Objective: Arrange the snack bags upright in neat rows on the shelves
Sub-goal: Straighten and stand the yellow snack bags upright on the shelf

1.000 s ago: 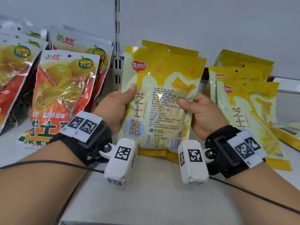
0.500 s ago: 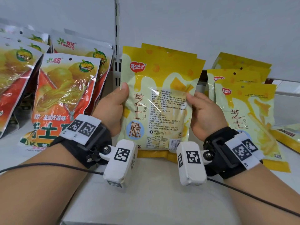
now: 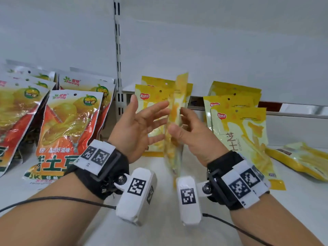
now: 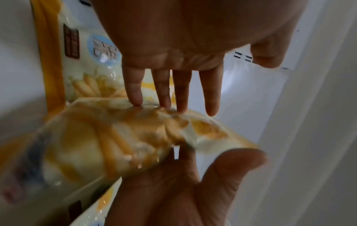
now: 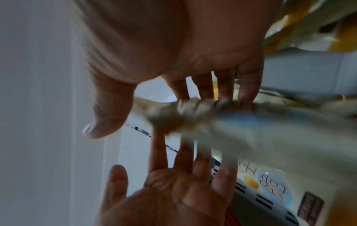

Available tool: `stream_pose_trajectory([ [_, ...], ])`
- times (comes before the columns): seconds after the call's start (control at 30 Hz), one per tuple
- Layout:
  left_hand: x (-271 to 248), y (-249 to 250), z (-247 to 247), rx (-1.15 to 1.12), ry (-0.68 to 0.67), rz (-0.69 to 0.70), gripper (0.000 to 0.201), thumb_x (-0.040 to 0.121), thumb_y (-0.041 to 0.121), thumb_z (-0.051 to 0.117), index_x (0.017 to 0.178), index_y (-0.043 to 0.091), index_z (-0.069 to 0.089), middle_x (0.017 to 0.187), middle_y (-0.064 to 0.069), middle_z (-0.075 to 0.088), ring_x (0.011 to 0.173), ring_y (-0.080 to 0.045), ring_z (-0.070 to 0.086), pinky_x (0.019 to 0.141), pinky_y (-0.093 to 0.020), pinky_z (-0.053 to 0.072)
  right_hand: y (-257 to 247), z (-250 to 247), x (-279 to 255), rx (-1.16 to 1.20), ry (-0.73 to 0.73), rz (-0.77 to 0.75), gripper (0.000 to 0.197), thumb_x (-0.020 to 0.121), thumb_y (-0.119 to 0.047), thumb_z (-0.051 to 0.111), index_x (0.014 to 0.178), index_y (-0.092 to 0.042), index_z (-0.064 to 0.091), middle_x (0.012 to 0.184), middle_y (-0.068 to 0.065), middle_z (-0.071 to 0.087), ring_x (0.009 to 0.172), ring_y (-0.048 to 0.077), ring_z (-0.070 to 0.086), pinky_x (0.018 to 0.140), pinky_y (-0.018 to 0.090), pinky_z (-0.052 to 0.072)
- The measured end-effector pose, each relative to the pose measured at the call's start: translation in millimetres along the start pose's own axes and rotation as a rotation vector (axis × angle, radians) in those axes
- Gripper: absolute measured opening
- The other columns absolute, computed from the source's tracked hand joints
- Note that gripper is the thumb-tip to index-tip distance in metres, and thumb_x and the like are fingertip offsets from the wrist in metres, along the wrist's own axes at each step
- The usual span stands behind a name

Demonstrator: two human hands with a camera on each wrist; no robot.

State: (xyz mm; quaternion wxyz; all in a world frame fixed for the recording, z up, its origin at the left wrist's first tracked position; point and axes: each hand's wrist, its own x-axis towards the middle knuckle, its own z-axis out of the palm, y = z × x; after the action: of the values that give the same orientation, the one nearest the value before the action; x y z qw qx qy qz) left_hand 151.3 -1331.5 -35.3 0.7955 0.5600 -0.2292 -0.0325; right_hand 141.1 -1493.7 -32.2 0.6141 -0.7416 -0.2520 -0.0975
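Five orange-red snack bags (image 3: 69, 125) are counted. About seven yellow snack bags (image 3: 243, 137) are seen. Two hands (image 3: 136, 128) are visible.

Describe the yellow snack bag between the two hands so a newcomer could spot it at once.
Start at the slotted upright on the shelf's back wall; yellow cheese-stick bags stand just right of it. In front of them, the yellow snack bag sits between the left hand and right hand. Unlike its front-facing neighbours, it is turned edge-on and motion-blurred.
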Motion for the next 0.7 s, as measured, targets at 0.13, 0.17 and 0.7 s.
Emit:
stream_pose_trajectory([
  [0.13, 4, 7, 40, 0.024, -0.049, 0.026, 0.082, 0.068, 0.075, 0.020, 0.101, 0.023, 0.075, 0.111, 0.003, 0.070, 0.100, -0.013, 0.061, 0.081, -0.033, 0.048, -10, -29, -15, -0.080, 0.199, -0.021, 0.029, 0.082, -0.015, 0.066, 0.107, -0.030, 0.061, 0.098, -0.009, 0.071, 0.093, 0.011, 0.068, 0.082, 0.037, 0.056],
  [0.17, 6, 7, 51, 0.021, -0.042, 0.041, 0.081, 0.069, 0.074, 0.021, 0.100, 0.021, 0.074, 0.108, 0.002, 0.070, 0.097, -0.014, 0.059, 0.078, -0.033, 0.047, -10, -40, -18, -0.101, 0.281, 0.005, 0.026, 0.085, -0.016, 0.063, 0.107, -0.031, 0.062, 0.098, -0.009, 0.071, 0.093, 0.012, 0.067, 0.084, 0.039, 0.055],
  [0.7, 62, -64, 156, 0.361, 0.313, 0.056, 0.009, 0.091, 0.028, 0.057, 0.087, 0.030, 0.065, 0.095, 0.004, 0.062, 0.085, -0.011, 0.056, 0.068, -0.027, 0.042, -16, -259, -98, 0.210, 1.198, 0.232, 0.033, 0.098, -0.017, 0.041, 0.128, -0.004, 0.048, 0.105, 0.011, 0.058, 0.072, 0.020, 0.054, 0.033, 0.002, 0.029],
])
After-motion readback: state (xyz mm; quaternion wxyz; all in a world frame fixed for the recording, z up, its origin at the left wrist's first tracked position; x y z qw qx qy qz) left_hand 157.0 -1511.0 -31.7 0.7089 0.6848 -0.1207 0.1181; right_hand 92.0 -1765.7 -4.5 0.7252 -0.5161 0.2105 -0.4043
